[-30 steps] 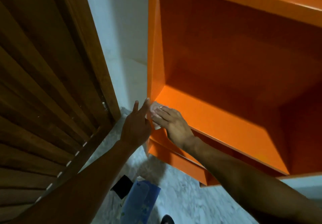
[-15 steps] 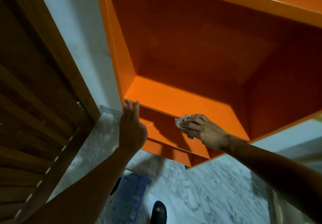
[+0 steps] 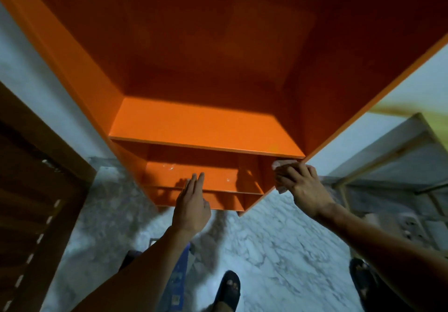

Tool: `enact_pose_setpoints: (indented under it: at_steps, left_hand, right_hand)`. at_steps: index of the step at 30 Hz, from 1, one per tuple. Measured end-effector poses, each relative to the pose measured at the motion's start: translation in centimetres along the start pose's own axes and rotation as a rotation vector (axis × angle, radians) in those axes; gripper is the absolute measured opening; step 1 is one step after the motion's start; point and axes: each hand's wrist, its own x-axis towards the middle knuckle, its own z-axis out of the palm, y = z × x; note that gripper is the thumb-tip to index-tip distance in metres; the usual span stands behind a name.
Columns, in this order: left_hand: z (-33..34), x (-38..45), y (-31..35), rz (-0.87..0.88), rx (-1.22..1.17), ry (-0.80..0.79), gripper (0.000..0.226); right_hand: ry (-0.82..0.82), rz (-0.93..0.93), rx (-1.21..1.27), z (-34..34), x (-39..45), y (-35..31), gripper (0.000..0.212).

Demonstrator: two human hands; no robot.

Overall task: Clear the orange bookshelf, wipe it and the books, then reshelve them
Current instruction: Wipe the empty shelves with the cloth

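While no books stand on it, the shelf [image 3: 206,129] fills the upper and middle frame, so clearing looks done and wiping is under way. At centre, the left hand [image 3: 191,205] reaches toward a lower board, fingers straight, holding nothing. At right, the right hand [image 3: 303,185] grips a cloth [image 3: 278,166] against the shelf's right front edge. Wiping the books and reshelving remain; a bluish book [image 3: 178,277] seems to lie on the floor, bottom centre.

bare orange bookshelf [image 3: 206,129], marble floor [image 3: 278,251]
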Motion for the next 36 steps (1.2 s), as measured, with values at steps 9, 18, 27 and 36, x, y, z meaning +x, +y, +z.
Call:
enact_pose_setpoints:
  at_steps: [9, 18, 27, 36]
  left_hand:
    - [6.7, 5.0, -4.5, 0.063, 0.141, -0.004, 0.057]
    - [14.4, 13.3, -15.2, 0.156, 0.400, 0.318, 0.064]
    - [15.8, 14.1, -17.6, 0.219, 0.377, 0.529, 0.059]
    - [14.2, 13.1, -20.6, 0.191, 0.403, 0.615, 0.071]
  right_hand:
    - [0.053, 0.476, 0.718, 11.9, 3.4, -5.1, 0.054]
    - [0.094, 0.660, 0.541, 26.1, 11.6, -6.3, 0.035]
    - [0.371, 0.119, 0.402, 29.6, 11.6, -12.0, 0.046]
    - [0.383, -0.367, 0.674, 27.7, 9.6, -15.3, 0.056]
